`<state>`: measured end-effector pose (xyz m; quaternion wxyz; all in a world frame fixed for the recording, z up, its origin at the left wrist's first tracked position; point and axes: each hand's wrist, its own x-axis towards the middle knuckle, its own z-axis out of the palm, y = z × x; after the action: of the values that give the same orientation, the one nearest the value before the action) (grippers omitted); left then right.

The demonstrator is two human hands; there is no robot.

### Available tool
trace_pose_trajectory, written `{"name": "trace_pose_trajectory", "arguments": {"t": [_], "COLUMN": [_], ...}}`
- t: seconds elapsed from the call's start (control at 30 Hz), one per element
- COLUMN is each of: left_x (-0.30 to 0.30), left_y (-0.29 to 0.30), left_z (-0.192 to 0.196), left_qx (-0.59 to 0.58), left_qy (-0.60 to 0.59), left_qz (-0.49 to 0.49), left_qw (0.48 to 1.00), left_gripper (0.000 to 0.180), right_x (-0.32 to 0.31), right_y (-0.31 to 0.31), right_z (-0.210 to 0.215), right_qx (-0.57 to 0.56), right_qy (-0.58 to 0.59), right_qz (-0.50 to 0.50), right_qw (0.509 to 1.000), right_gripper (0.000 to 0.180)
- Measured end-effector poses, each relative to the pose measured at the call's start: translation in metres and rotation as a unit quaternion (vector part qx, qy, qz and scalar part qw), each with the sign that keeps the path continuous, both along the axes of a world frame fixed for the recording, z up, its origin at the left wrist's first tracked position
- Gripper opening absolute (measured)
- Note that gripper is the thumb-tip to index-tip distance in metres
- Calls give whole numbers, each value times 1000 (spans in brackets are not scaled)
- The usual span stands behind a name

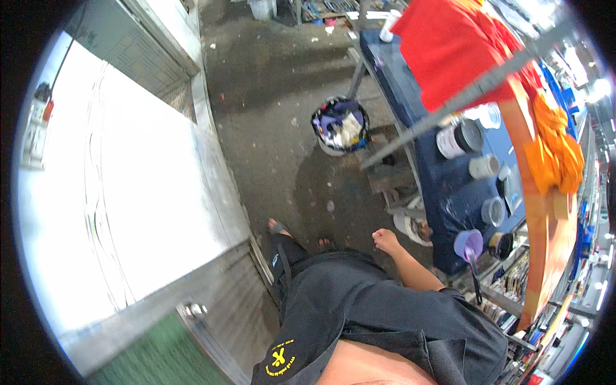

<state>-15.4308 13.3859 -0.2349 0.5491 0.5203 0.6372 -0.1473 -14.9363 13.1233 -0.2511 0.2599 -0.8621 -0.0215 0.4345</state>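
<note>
My right hand [385,240] hangs over the floor in front of my body, its fingers curled in and no object showing in them. It is nearest to a white bucket [410,226] under the table edge, apart from it. Out of view is my left hand. Right of my right hand, a purple tub [467,243] stands at the near end of the dark blue table [443,192], with a black-handled tool [474,276] in it. Beside it are a dark-lidded jar [500,244], a clear cup [493,211] and a pale container [484,167].
A large white tub with a black lid [459,138] stands farther along the table. Red cloth [443,51] and orange cloth [555,151] hang over a rack with a slanting metal bar [449,115]. A lined waste bin [330,149] stands on the floor; a white wall [154,192] runs along the left.
</note>
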Motion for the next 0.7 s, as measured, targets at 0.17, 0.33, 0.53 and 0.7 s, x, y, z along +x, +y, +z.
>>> {"name": "trace_pose_trajectory", "arguments": {"t": [0.17,0.33,0.53,0.7], "left_x": [115,343,626,823], "left_y": [252,570,868,944], "left_z": [-84,-60,35,73], "left_qx": [36,-16,193,146], "left_qy": [-86,49,-192,-248], "left_qz": [-61,-111,-123,40], "left_qw": [994,993,954,957], "left_gripper": [49,41,31,25], "right_x": [80,112,245,351], "right_y": [215,371,499,586], "right_z": [-12,-4,12,-76], "right_qx": [66,16,137,-16], "right_qy": [-82,-116,22,10], "right_qz": [50,51,-281,-71], "right_qw": [993,992,950,997], "right_gripper": [32,34,32,35]}}
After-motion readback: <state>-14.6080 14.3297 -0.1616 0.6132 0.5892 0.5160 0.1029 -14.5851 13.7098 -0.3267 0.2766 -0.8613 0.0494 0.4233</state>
